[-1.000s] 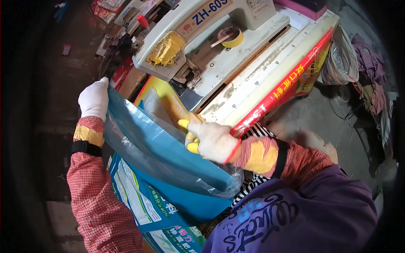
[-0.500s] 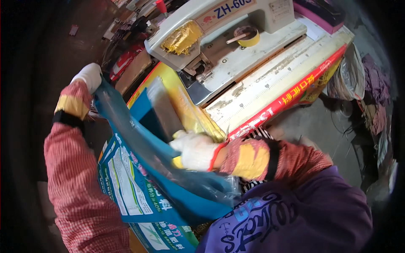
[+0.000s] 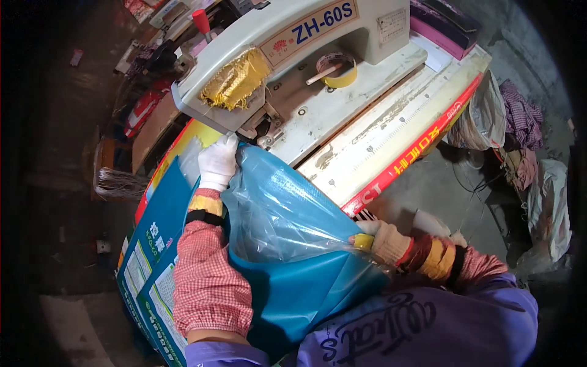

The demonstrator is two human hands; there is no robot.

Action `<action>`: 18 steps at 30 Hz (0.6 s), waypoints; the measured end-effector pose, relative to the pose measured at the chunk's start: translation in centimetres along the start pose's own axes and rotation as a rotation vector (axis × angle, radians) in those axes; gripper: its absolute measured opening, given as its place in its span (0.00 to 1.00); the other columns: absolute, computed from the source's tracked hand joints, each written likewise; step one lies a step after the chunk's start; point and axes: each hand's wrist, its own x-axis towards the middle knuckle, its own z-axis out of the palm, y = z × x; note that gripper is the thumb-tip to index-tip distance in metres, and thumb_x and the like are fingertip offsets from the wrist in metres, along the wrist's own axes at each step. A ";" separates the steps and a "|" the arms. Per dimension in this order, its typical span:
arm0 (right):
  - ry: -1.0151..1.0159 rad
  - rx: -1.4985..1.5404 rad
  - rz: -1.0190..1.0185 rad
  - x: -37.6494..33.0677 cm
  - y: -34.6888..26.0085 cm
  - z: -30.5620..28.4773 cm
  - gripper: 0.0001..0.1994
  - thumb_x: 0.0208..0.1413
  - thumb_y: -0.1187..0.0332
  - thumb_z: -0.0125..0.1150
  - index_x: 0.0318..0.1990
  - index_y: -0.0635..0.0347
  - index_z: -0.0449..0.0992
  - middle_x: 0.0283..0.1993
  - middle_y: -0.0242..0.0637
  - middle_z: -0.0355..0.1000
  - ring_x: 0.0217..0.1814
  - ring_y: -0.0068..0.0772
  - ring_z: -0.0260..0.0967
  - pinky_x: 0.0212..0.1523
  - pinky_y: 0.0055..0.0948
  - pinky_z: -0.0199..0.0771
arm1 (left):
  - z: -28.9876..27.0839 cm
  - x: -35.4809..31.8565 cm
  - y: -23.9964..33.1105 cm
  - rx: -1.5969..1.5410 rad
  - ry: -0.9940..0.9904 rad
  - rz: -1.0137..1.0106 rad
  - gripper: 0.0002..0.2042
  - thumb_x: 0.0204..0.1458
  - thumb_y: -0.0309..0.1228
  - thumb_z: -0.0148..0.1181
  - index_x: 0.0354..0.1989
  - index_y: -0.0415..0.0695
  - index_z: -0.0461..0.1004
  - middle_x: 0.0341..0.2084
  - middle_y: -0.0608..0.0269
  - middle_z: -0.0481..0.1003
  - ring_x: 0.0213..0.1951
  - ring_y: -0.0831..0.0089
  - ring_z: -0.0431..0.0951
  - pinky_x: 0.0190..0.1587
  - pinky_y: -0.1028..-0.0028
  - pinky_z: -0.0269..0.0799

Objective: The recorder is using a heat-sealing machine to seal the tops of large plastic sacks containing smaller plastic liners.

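A blue woven plastic bag [image 3: 306, 287] with a clear plastic liner [image 3: 269, 229] lies in front of the sewing machine [image 3: 391, 55], its mouth spread wide. My left hand [image 3: 218, 160], in a white glove, is closed on the bag's far edge, close beside the needle area [image 3: 260, 125]. My right hand [image 3: 382, 240], in a glove with yellow on the fingers, pinches the near right end of the mouth. Between the hands the rim is pulled out. More printed blue bags [image 3: 165, 275] lie at the left, partly under my left forearm.
A yellow tape roll [image 3: 339, 73] with a white stick sits on the machine bed. A red-and-yellow printed strip [image 3: 416, 147] covers the table's front edge. Plastic bags and cloth [image 3: 520, 116] hang at the right. A bundle of thin strands [image 3: 119, 182] lies at the left.
My left hand has swung right to the machine's needle end, and my right hand has moved right along the rim. The bag's mouth has turned and spread wider. The view has shifted.
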 end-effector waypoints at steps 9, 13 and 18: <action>0.407 -0.189 -0.376 0.8 0.3 2.6 0.19 0.51 0.64 0.61 0.52 0.52 0.71 0.29 0.38 0.72 0.31 0.30 0.71 0.34 0.26 0.72 | 2.7 1.0 -2.9 -0.213 0.187 0.032 0.10 0.39 0.24 0.52 0.32 0.48 0.72 0.25 0.58 0.72 0.28 0.58 0.75 0.27 0.65 0.72; 0.351 -0.435 -0.213 0.1 -0.7 1.9 0.19 0.49 0.60 0.62 0.50 0.48 0.72 0.31 0.40 0.73 0.29 0.32 0.70 0.34 0.24 0.72 | -0.4 1.4 -2.4 -0.284 0.048 0.117 0.09 0.38 0.26 0.54 0.31 0.46 0.73 0.25 0.54 0.72 0.29 0.54 0.74 0.31 0.62 0.71; 0.383 -0.483 -0.350 -0.2 -1.0 1.9 0.14 0.53 0.57 0.57 0.44 0.50 0.74 0.29 0.42 0.72 0.25 0.37 0.70 0.30 0.29 0.73 | -1.8 -0.7 -2.5 -0.444 -0.328 -0.113 0.06 0.43 0.28 0.53 0.30 0.45 0.74 0.25 0.52 0.72 0.31 0.54 0.74 0.34 0.60 0.70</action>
